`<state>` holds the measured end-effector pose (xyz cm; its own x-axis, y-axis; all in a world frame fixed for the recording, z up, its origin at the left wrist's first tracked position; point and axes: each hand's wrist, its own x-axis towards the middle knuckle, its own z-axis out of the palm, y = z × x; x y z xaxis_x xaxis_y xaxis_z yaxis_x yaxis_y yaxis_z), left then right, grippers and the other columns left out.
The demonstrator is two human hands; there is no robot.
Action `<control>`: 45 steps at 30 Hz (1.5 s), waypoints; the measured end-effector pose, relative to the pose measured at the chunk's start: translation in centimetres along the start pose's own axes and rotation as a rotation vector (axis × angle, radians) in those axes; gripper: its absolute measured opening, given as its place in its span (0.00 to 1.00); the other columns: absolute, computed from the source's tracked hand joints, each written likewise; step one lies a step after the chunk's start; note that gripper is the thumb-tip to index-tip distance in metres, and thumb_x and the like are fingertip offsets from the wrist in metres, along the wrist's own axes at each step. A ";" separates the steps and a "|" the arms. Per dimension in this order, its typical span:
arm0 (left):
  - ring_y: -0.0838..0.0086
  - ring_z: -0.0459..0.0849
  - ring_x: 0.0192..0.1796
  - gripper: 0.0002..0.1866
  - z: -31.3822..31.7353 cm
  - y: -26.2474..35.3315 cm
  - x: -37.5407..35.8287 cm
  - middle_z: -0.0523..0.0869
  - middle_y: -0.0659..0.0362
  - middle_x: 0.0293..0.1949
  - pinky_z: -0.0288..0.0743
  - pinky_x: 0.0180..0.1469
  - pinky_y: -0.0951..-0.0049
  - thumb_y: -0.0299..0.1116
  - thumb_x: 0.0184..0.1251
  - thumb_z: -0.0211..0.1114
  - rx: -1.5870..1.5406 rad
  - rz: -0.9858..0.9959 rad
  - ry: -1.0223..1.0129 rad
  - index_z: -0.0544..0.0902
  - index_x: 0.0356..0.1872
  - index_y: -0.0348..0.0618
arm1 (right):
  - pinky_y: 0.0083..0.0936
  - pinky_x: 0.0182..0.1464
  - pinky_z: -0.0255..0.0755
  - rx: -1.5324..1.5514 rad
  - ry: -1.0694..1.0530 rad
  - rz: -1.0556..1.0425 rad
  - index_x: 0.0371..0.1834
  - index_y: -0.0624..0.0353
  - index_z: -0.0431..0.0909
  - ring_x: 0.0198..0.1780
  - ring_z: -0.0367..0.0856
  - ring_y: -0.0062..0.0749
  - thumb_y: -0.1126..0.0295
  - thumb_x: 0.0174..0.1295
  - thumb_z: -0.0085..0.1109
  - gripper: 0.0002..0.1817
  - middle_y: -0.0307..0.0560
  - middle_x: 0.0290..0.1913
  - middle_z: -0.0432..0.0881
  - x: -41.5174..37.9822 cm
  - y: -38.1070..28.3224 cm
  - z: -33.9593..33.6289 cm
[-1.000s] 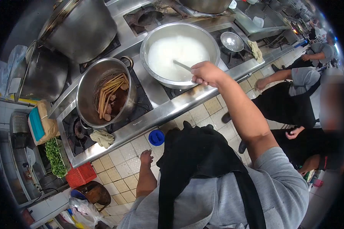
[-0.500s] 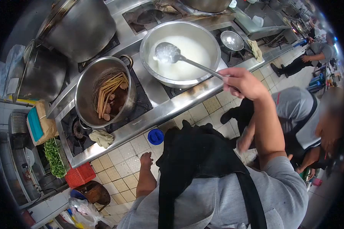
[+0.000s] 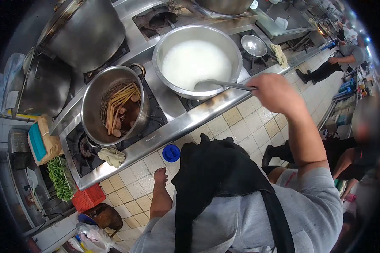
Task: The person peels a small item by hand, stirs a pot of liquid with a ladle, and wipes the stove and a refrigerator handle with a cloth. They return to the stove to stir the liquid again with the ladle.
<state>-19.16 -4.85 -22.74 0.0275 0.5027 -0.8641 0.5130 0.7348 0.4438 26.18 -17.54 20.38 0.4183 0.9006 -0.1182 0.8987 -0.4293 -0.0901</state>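
Observation:
My right hand [image 3: 271, 90] is closed around the handle end of a long metal ladle [image 3: 226, 84]. The ladle's head dips into white liquid [image 3: 194, 61] at the near side of a wide metal bowl [image 3: 156, 63], its underside hidden. The bowl stands on the stove. My left hand [image 3: 160, 176] hangs low on the left with loosely bent fingers and holds nothing. It is nearest to a blue round lid-like object [image 3: 171, 153], seen below the counter's edge. A deep pot [image 3: 88, 105] left of the bowl contains brown liquid, long light-brown sticks and several round pieces.
Large pots [image 3: 84, 38] stand at the back left. A small metal pan [image 3: 253, 45] and a cloth [image 3: 279, 56] are right of the bowl; another cloth [image 3: 112, 156] lies on the front edge. Greens [image 3: 60, 177] and a red basket [image 3: 88, 197] are lower left. Co-workers [image 3: 346, 59] are at right.
The ladle has swung from above the bowl's middle to its near side, and its head has gone down into the liquid. A co-worker beside me has moved further right and down.

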 end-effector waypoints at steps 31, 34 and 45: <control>0.75 0.71 0.16 0.19 0.4 -0.2 0.9 0.74 0.61 0.23 0.59 0.14 0.76 0.36 0.60 0.66 -0.051 0.002 -0.019 0.77 0.51 0.41 | 0.38 0.48 0.72 0.073 -0.188 -0.021 0.44 0.63 0.81 0.45 0.80 0.51 0.72 0.51 0.58 0.15 0.58 0.38 0.82 4.5 3.0 -0.7; 0.75 0.72 0.17 0.21 0.1 -0.1 1.3 0.77 0.60 0.26 0.59 0.15 0.76 0.36 0.61 0.66 -0.044 0.002 -0.048 0.76 0.53 0.39 | 0.39 0.49 0.72 0.005 -0.207 -0.004 0.43 0.62 0.82 0.45 0.80 0.50 0.74 0.52 0.59 0.14 0.57 0.38 0.82 3.6 1.2 -1.3; 0.76 0.72 0.19 0.21 1.4 -3.1 -0.5 0.78 0.59 0.28 0.61 0.16 0.76 0.37 0.62 0.66 -0.131 0.001 0.041 0.76 0.53 0.39 | 0.35 0.32 0.78 -0.296 0.233 -0.170 0.39 0.57 0.80 0.32 0.84 0.44 0.71 0.60 0.47 0.11 0.53 0.34 0.80 8.8 -2.3 6.7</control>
<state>-19.50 -7.99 -24.02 -0.0080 0.5198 -0.8542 0.3960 0.7861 0.4746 26.95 -9.09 12.89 0.2483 0.9631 0.1038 0.9426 -0.2649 0.2032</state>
